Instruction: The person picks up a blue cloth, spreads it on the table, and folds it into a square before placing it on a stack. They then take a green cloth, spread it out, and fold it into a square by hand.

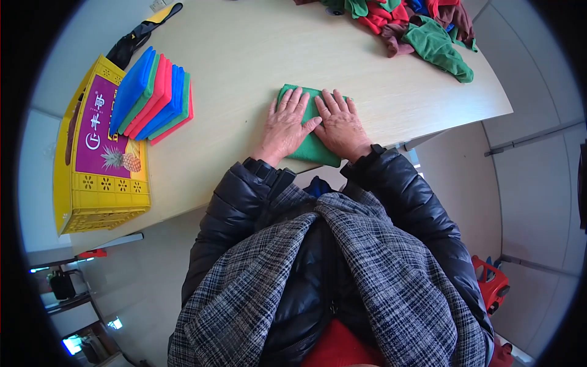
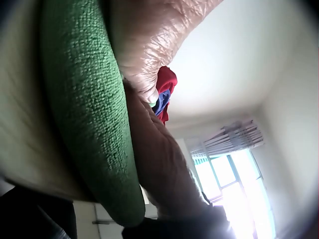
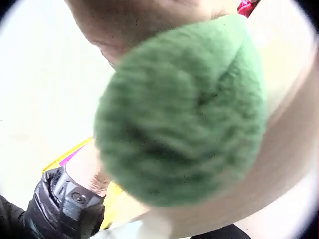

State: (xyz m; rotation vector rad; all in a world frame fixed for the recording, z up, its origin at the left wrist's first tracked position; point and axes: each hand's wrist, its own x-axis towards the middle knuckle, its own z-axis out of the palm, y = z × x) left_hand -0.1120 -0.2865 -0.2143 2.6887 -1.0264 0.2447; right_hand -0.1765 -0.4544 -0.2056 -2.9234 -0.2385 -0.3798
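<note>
A folded green cloth lies near the front edge of the table. Both hands rest flat on top of it, side by side. The left hand covers its left part, fingers straight and pointing away from the body. On its right part lies the right hand, also with straight fingers, and the two thumbs meet in the middle. In the left wrist view the cloth's thick rounded edge shows beneath the palm. Up close in the right wrist view, the cloth's folded side bulges under the hand.
A yellow crate stands at the table's left. Folded blue, green and red cloths are stacked against it. Loose crumpled cloths in green, red and brown heap at the back right. A black and yellow item lies behind the crate.
</note>
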